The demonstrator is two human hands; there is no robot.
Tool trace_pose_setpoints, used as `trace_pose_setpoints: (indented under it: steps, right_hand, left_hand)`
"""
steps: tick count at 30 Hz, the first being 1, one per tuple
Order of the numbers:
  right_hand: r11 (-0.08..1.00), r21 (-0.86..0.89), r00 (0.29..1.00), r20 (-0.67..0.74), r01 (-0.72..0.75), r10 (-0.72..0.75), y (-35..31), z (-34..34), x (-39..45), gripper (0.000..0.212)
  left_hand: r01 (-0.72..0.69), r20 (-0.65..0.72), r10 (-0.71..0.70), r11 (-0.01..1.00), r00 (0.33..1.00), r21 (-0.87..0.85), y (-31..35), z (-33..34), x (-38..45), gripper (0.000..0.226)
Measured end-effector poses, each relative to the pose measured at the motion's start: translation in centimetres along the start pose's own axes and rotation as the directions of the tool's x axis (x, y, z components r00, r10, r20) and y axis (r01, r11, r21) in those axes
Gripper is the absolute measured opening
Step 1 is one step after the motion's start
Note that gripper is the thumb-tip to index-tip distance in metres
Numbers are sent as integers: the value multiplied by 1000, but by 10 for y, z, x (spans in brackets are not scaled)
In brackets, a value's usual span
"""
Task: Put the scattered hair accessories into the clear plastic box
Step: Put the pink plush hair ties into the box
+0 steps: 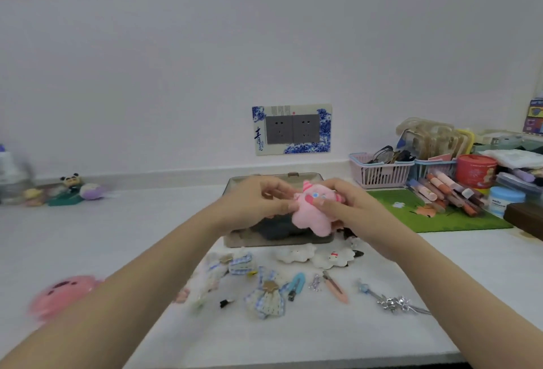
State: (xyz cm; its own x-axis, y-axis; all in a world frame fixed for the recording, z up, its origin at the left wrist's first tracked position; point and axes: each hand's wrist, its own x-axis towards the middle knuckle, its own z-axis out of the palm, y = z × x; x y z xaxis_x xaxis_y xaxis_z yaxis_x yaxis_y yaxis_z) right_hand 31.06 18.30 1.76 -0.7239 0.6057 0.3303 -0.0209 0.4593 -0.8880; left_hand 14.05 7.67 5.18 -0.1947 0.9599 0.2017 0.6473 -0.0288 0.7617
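Observation:
A pink plush star-shaped hair accessory [312,216] hangs just above the clear plastic box [235,239], whose lid [273,179] stands open at the back. My left hand [252,201] pinches its left side and my right hand [349,207] grips its right side. Dark items lie inside the box. In front of the box lie scattered accessories: two white fluffy clips [311,255], blue checked bows [266,295], a blue clip [296,283], a pink clip [336,288] and a silver hairpin [393,304].
A pink round toy [63,295] lies blurred at the left. Small figurines [70,189] stand at the back left. Baskets [382,171], pens, jars and a green mat [435,216] crowd the back right. A wall socket [292,130] is behind the box.

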Motion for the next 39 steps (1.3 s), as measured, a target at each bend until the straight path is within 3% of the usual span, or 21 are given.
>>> trace_pose_setpoints:
  steps: [8, 12, 20, 26, 32, 35, 39]
  right_hand:
    - [1000, 2, 996, 87, 18, -18, -7, 83, 10, 24]
    - [1000, -21, 988, 153, 5, -1, -8, 111, 16, 23]
    - [998, -63, 979, 203, 17, -4, -15, 153, 32, 24]
    - [998, -60, 979, 204, 12, 0, -15, 167, 38, 19]
    - [997, -75, 972, 235, 9, 9, -14, 179, 41, 21]
    - [998, -65, 970, 243, -1, 17, -15, 184, 40, 19]
    - [998, -66, 972, 234, 2, 14, -18, 183, 39, 19]
  left_hand:
    - [267, -207, -219, 933, 954, 241, -62, -74, -86, 16]
    - [441, -236, -375, 802, 897, 403, -96, -99, -117, 27]
    - [652, -210, -646, 584, 734, 483, -124, -131, -159, 46]
    - [671, -204, -649, 640, 733, 373, -134, -137, -167, 49]
    - [611, -238, -565, 756, 790, 236, -141, -132, -174, 34]
    - [595, -236, -556, 789, 797, 150, -143, -128, -180, 39]
    - [523, -330, -483, 851, 811, 39, -141, -130, -183, 34]
